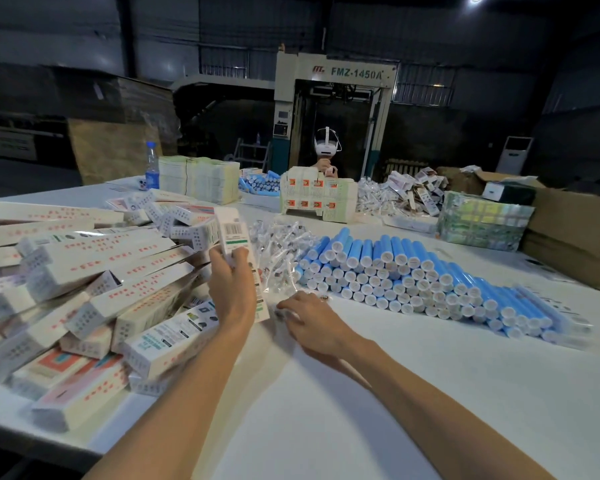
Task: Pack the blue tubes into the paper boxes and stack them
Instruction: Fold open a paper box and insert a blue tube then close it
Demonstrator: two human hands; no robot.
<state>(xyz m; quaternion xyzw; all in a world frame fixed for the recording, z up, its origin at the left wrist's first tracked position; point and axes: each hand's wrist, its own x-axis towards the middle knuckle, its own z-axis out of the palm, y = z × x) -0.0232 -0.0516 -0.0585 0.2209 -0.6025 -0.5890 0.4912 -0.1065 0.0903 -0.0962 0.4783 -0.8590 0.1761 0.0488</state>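
My left hand grips a long white paper box that stands nearly upright, its barcode end up, at the table's centre. My right hand lies low on the white table, fingers curled on a clear plastic packet at the near edge of a heap of such packets. To the right lies a stacked bank of blue tubes with white caps facing me. A big pile of filled white boxes covers the table's left side.
Across the table a person in a white headset works behind flat carton stacks. A water bottle, more box stacks, cardboard cartons at the right and a large machine stand beyond.
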